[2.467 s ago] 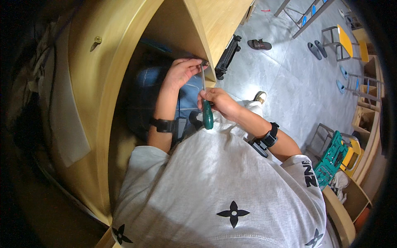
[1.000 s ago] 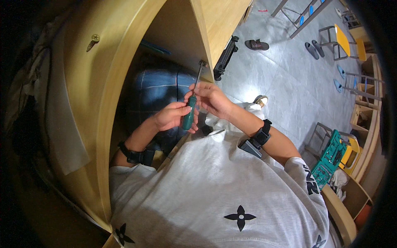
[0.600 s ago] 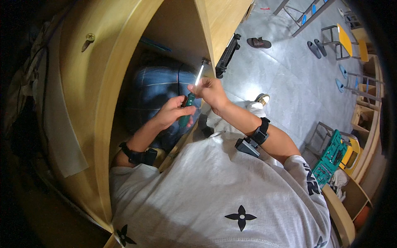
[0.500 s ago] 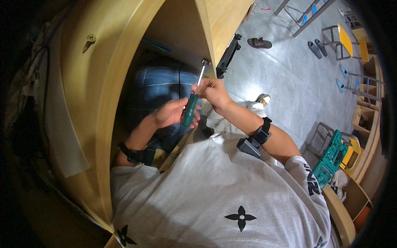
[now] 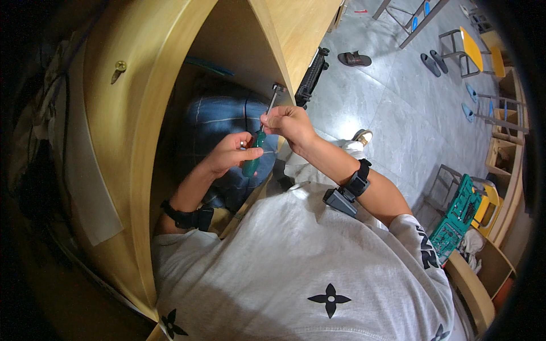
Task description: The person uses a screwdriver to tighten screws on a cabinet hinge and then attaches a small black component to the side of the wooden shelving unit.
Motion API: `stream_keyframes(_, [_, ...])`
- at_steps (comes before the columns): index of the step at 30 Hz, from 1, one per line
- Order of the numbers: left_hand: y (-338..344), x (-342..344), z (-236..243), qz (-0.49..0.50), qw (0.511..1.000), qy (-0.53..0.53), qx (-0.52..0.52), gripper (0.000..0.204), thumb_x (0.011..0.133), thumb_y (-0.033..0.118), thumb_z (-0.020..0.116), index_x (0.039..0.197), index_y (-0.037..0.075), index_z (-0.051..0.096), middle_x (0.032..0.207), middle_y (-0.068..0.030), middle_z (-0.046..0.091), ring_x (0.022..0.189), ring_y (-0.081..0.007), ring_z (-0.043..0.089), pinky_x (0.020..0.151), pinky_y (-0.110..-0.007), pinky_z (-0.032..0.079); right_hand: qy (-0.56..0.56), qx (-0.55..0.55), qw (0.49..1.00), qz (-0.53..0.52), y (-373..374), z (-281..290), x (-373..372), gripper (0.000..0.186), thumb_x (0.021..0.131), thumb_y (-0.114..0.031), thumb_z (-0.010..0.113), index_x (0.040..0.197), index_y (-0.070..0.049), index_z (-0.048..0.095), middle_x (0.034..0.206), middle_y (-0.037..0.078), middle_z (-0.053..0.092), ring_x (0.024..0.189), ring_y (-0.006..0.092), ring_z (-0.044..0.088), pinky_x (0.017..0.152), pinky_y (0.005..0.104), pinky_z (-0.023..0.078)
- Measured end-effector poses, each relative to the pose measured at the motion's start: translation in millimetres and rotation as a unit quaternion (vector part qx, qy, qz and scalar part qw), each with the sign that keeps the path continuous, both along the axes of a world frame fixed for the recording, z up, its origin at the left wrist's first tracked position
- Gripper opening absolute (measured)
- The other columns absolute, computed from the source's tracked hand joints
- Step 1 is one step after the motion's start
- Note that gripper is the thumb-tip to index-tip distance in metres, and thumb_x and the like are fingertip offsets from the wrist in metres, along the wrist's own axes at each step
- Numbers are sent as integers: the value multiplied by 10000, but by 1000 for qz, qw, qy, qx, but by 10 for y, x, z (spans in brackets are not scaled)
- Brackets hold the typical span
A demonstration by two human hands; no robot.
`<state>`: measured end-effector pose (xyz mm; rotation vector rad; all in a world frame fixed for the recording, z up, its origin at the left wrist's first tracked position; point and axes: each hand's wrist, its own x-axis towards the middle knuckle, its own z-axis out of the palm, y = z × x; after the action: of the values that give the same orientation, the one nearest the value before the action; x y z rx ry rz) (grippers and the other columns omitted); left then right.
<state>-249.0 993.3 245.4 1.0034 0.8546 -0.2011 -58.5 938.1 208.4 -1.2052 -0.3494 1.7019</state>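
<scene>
My left hand (image 5: 233, 152) is closed round the green handle of a screwdriver (image 5: 251, 160). My right hand (image 5: 287, 126) pinches the screwdriver's metal shaft just above the handle. The shaft reaches up to a small metal fitting (image 5: 278, 87) on the inner face of a wooden cabinet panel (image 5: 244, 51), near its edge, where the tip seems to meet it. Below and behind my hands inside the cabinet is a blue checked cloth bundle (image 5: 207, 119). A brass-coloured screw (image 5: 119, 71) sticks on the pale wooden board (image 5: 125, 142) at the left.
A black wheeled item (image 5: 312, 77) lies beside the cabinet on the grey tiled floor (image 5: 381, 96), with a brown sandal (image 5: 354, 58) and slippers (image 5: 430, 63). At the right are yellow chairs (image 5: 471, 45), wooden shelving (image 5: 500, 156) and an open green tool case (image 5: 452, 210).
My left hand came down from the fitting to the screwdriver's handle, and my right hand moved up to the shaft. Over the last second both hands shifted slightly up and their grips changed a little.
</scene>
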Motion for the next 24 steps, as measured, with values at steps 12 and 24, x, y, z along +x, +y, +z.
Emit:
stream_keyframes(12, [-112,149,106,47,998,-17,-39,188,897,132,541,999,-22,509,861,-133,604,752,-269,655,677,-392,559,29,-5,999,-44,21,12,36,111,825,-83,661,820,20,619,725,65,623,651,134,585,619,262,501])
stream_keyframes(24, [-37,149,65,143,971,-74,-174,309,954,237,450,1065,-49,493,910,-190,629,784,-281,655,684,-361,539,49,12,998,-43,108,-28,134,128,857,-92,596,837,34,608,737,88,617,653,173,607,626,282,518])
